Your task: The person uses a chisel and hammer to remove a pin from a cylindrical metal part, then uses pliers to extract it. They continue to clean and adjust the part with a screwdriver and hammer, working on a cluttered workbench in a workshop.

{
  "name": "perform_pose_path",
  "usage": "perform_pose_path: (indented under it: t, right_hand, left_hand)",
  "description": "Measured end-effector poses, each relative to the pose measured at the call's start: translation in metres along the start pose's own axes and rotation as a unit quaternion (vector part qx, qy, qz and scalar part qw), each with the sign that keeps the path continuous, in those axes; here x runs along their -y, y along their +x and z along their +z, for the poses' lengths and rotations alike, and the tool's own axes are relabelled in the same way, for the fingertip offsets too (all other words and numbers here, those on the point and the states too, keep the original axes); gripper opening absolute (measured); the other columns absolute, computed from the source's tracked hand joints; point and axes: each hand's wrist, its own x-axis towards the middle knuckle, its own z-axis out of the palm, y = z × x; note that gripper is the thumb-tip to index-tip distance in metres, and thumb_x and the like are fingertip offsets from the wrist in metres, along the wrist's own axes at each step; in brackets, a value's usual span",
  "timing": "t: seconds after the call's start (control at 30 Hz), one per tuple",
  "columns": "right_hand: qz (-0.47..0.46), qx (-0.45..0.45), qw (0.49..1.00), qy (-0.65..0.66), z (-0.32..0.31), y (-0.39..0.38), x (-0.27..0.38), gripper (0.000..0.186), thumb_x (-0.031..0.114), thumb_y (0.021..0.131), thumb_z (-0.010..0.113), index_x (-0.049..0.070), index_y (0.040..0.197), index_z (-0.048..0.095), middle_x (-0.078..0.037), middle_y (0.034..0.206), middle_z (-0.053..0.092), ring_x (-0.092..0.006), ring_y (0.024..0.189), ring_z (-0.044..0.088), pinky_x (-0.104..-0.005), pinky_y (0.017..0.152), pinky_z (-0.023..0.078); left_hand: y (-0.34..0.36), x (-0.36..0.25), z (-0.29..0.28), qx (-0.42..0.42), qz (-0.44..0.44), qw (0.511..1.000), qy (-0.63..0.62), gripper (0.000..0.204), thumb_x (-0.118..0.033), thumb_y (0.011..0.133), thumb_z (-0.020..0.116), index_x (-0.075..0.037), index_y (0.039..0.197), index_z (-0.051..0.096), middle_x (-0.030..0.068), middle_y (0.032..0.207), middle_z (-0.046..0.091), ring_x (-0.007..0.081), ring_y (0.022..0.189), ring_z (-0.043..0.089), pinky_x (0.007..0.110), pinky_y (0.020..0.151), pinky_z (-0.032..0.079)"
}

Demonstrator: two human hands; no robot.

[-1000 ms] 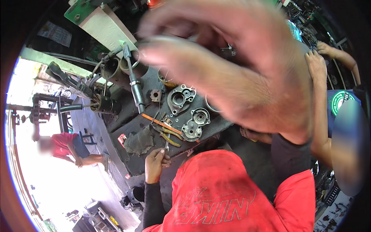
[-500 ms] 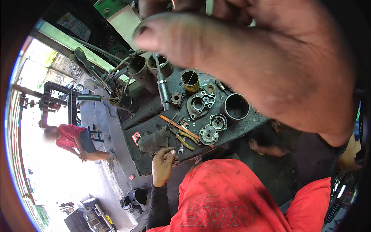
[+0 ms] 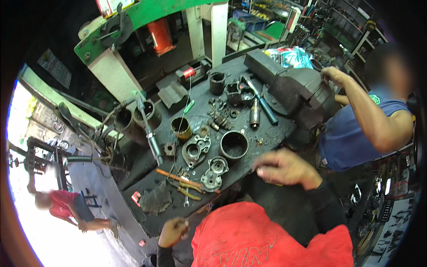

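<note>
My left hand (image 3: 173, 232) hovers by the near left bench edge with its fingers curled in; what they hold, if anything, is too small to make out. Over the near edge, right of the parts, my right hand (image 3: 287, 169) reaches leftward, fingers extended and holding nothing visible. Between the hands on the bench are a cast metal housing (image 3: 203, 143), a smaller metal end cover (image 3: 211, 182) and a dark open cylinder (image 3: 227, 156). Nearer my left hand lie yellow-handled pliers (image 3: 189, 192), an orange strip (image 3: 171, 176), a wrench (image 3: 187, 201) and a grey rag (image 3: 155, 199).
A large vise (image 3: 302, 89) stands at the bench's right, beside a co-worker in a blue sleeveless shirt (image 3: 356, 133). Behind the parts are a yellowish can (image 3: 182, 135), a green screwdriver (image 3: 189, 107) and several metal pieces. Another person (image 3: 66, 207) is far left.
My right hand has dropped from close before the camera to the near bench edge. My left hand has drawn back from beside the wrench. The view has shifted, showing the vise and co-worker.
</note>
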Motion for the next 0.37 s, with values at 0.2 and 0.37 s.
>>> perform_pose_path:
  t: [0.2,0.37]
  right_hand:
    - [0.281,0.102,0.925,-0.233,0.125,-0.123,-0.149,0.033,0.036,0.095,0.071,0.006,0.107,0.08,-0.02,0.105,0.078,-0.0383,0.099,0.076,-0.0468,0.085,0.059]
    - [0.028,-0.339,0.931,-0.134,0.066,-0.093,-0.034,0.021,0.016,0.09,0.079,0.002,0.106,0.077,-0.016,0.101,0.078,-0.0307,0.093,0.076,-0.0407,0.084,0.059]
  left_hand:
    - [-0.012,0.164,-0.023,0.055,-0.244,0.941,0.228,0.026,-0.028,0.101,0.07,-0.006,0.112,0.079,0.01,0.091,0.08,0.0194,0.068,0.075,0.036,0.062,0.061]
    - [0.026,0.262,-0.06,0.181,-0.175,0.909,0.332,0.053,-0.056,0.099,0.067,-0.014,0.128,0.08,0.0185,0.109,0.081,0.0268,0.099,0.078,0.05,0.1,0.059]
